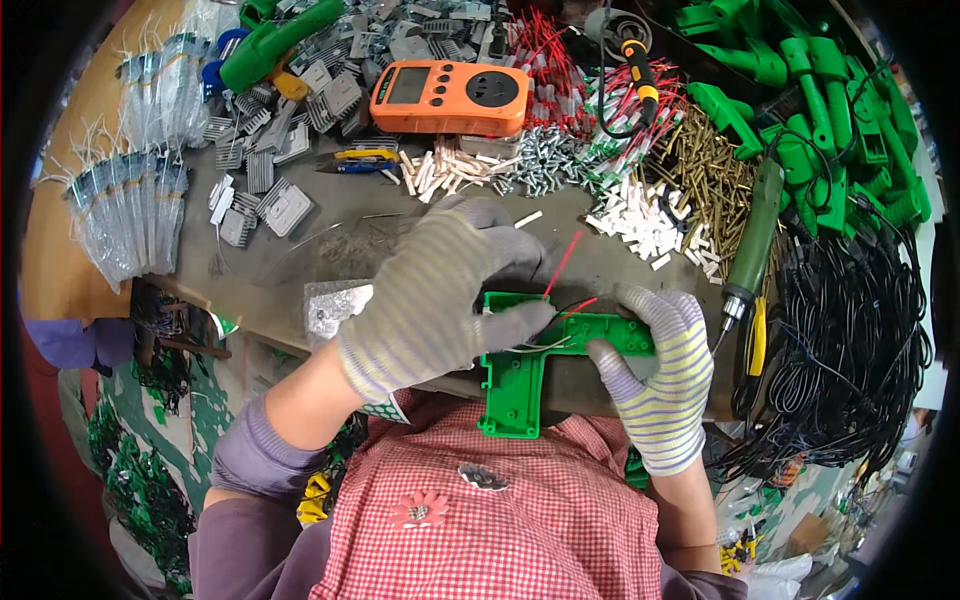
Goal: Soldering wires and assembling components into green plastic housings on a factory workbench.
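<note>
A T-shaped green plastic housing half [515, 395], open side up with small posts inside, lies in front of me at the table's near edge. My right hand [660, 370], in a striped knit glove, grips its right end between thumb and fingers. Across its upper left part reaches my left hand [440, 285], gloved too, with the thumb laid over the housing and the fingers curled beyond its far edge. Red wire [563, 264] sticks up beside the left thumb tip. Thin pale and black wires also run there; what lies beneath the thumb is hidden.
An orange meter [452, 97] stands at the back among metal heatsinks [285, 207], screws [545, 160], white tubes [640, 218] and brass-coloured pins [710, 165]. To the right are a green electric screwdriver [755, 230], coiled black cables [840, 340] and green housings [800, 90]. Bagged parts [125, 215] lie left.
</note>
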Action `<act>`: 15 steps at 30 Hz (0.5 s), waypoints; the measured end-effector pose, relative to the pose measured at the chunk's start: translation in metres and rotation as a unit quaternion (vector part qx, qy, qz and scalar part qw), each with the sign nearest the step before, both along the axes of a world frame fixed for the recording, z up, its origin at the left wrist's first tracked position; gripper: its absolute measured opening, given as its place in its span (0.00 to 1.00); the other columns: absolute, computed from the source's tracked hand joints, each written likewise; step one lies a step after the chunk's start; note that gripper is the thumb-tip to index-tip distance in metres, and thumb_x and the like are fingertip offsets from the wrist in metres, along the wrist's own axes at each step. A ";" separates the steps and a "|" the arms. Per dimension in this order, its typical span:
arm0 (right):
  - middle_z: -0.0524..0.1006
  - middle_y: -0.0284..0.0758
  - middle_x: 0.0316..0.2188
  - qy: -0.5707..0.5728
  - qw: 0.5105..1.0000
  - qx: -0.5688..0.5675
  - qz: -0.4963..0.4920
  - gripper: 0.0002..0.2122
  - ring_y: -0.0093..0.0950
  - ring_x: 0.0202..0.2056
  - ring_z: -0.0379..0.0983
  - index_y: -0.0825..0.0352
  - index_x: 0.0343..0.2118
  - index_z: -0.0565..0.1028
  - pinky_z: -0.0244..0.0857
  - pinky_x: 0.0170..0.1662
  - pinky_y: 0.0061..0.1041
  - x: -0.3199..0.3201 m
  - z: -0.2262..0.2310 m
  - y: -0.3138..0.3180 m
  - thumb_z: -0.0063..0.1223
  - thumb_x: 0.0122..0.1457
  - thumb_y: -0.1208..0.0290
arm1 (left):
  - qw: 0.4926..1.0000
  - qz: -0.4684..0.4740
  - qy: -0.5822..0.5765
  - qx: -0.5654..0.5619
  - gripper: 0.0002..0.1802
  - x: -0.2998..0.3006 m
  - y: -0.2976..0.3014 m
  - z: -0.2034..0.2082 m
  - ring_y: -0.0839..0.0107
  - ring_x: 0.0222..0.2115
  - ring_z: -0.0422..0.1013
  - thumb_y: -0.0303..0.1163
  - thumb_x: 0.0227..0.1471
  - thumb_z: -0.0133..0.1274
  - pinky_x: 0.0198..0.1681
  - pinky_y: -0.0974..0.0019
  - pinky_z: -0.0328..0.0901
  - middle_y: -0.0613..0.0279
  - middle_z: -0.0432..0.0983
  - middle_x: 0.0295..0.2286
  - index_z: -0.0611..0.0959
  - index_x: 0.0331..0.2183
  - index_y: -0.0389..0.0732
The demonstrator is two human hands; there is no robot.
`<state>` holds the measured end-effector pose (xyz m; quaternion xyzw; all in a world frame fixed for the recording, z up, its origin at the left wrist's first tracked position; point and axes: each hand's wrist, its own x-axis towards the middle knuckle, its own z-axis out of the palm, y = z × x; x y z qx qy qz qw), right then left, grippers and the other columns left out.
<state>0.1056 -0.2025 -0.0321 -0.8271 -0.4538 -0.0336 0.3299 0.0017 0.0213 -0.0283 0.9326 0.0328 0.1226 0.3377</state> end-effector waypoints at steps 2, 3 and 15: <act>0.75 0.39 0.33 0.000 1.000 0.022 0.002 0.22 0.42 0.36 0.71 0.65 0.44 0.76 0.64 0.43 0.38 -0.002 -0.002 -0.002 0.69 0.43 0.72 | 0.999 -0.014 -0.022 -0.030 0.11 0.008 -0.005 -0.008 0.60 0.34 0.70 0.36 0.40 0.65 0.40 0.55 0.64 0.62 0.74 0.27 0.85 0.31 0.45; 0.75 0.39 0.33 0.000 0.999 0.040 0.005 0.21 0.42 0.37 0.71 0.65 0.43 0.76 0.64 0.43 0.38 -0.002 -0.005 -0.003 0.69 0.43 0.73 | 0.999 -0.021 -0.021 -0.031 0.11 0.009 -0.007 -0.008 0.60 0.34 0.70 0.36 0.40 0.65 0.40 0.55 0.64 0.62 0.74 0.27 0.85 0.31 0.45; 0.77 0.33 0.32 0.011 0.984 0.124 0.127 0.12 0.36 0.32 0.75 0.63 0.35 0.79 0.69 0.35 0.34 -0.009 0.009 0.017 0.66 0.46 0.75 | 0.976 0.037 0.037 -0.209 0.05 -0.010 -0.007 0.007 0.72 0.28 0.71 0.25 0.47 0.58 0.31 0.68 0.64 0.65 0.73 0.27 0.80 0.30 0.41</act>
